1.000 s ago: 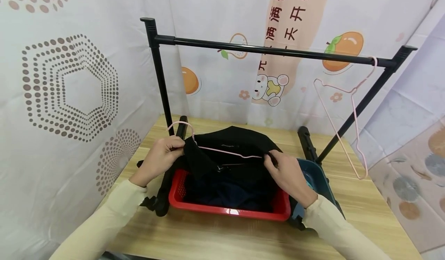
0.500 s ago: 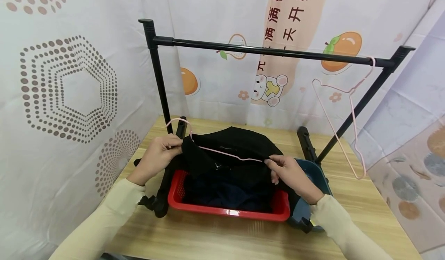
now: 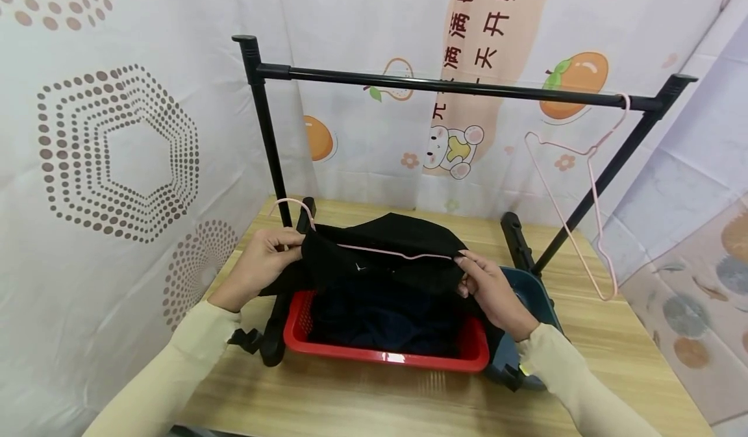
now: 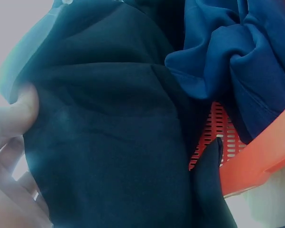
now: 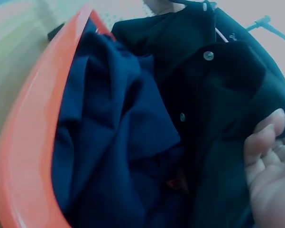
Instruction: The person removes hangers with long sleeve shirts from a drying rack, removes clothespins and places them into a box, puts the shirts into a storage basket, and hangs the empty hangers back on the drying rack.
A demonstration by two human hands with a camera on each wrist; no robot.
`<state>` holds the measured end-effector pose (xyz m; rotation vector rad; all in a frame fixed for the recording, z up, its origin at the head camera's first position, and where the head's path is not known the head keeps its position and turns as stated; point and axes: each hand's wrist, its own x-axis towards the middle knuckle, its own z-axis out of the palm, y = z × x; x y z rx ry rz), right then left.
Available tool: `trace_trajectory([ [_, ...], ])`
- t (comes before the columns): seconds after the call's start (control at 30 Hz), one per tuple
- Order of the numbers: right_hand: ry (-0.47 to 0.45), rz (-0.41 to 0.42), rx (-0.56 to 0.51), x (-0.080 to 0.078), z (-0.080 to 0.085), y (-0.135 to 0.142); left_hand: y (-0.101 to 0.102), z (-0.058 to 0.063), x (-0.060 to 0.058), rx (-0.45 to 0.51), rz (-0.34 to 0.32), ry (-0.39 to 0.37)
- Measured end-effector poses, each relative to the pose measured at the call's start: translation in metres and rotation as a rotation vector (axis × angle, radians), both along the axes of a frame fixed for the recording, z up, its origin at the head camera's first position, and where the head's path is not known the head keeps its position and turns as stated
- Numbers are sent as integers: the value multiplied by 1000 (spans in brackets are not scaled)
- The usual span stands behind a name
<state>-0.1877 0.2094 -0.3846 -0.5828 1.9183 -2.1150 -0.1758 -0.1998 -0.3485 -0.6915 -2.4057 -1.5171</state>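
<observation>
A black button-up shirt (image 3: 380, 281) is spread between my hands above the red basket (image 3: 386, 357). A pink hanger (image 3: 374, 250) lies inside its opening, the hook sticking out at upper left. My left hand (image 3: 265, 258) pinches the shirt at its left shoulder, beside the hook. At the other shoulder, my right hand (image 3: 491, 287) pinches the cloth by the hanger's right end. Round buttons (image 5: 208, 55) show down the shirt front in the right wrist view. In the left wrist view, the left thumb (image 4: 26, 107) presses on the dark cloth. Dark blue clothing (image 3: 380, 326) fills the basket below.
A black clothes rack (image 3: 456, 86) stands behind and around the basket. Another pink hanger (image 3: 563, 145) hangs at the right end of its bar. Beside the red basket, under my right forearm, is a blue basket (image 3: 526, 287). All stand on a wooden table (image 3: 327, 398).
The hanger's hook has shifted left and slightly down. The shirt's front edge has come up, narrowing the opening around the hanger. My right hand has moved a little to the right.
</observation>
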Motion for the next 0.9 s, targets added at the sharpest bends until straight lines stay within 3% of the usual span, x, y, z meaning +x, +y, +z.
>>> trace_trajectory([
  [0.23,-240,97,-325,-4,-7,-1,2,-1,-2,-38,-20,21],
  [0.37,-304,234,-497,-5,-12,0,2,1,-1,-32,-7,-11],
  [0.47,-321,304,-538,-5,-13,-3,8,7,4,-25,-26,6],
  [0.53,-319,301,-500,-5,-13,-7,15,15,11,-29,-23,20],
  [0.7,-311,167,-258,-5,-11,-15,22,27,18,-17,9,16],
  [0.77,-315,112,-166,-6,-10,-15,19,25,16,-11,7,10],
  [0.9,-288,39,-48,-7,-11,-15,13,10,7,-3,11,7],
])
